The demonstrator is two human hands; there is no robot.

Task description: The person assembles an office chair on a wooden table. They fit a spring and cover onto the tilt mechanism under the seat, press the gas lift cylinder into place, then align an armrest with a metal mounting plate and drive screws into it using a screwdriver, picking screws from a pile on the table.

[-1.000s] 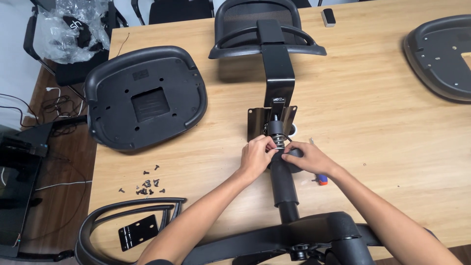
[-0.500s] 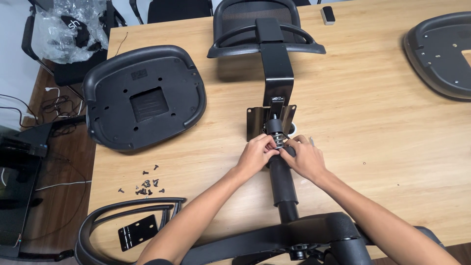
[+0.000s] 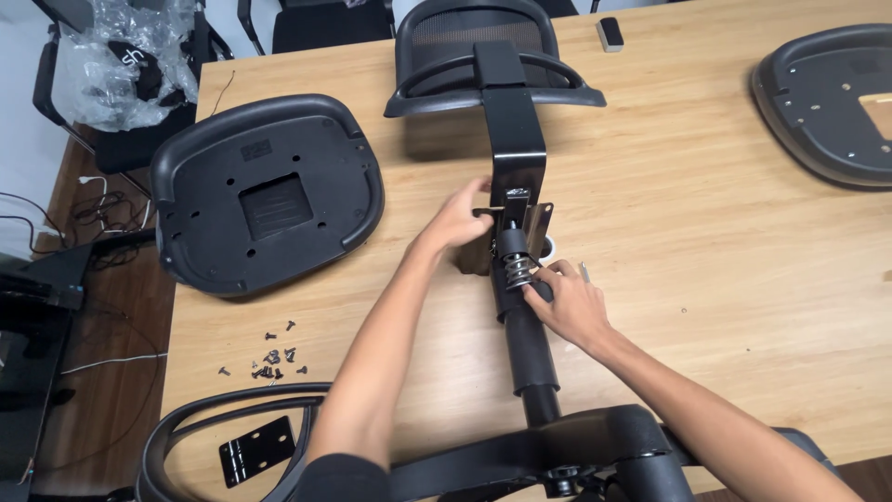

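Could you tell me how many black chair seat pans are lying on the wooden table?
2. One seat pan lies underside up at the table's left side, beyond the left hand; the other seat pan sits at the far right corner, partly cut off by the frame edge.

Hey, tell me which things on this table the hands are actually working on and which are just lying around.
In hand:
left hand on the bracket
right hand on the cylinder by the spring
backrest

Lying about:
seat pan
second seat pan
screws
flat plate
plastic bag
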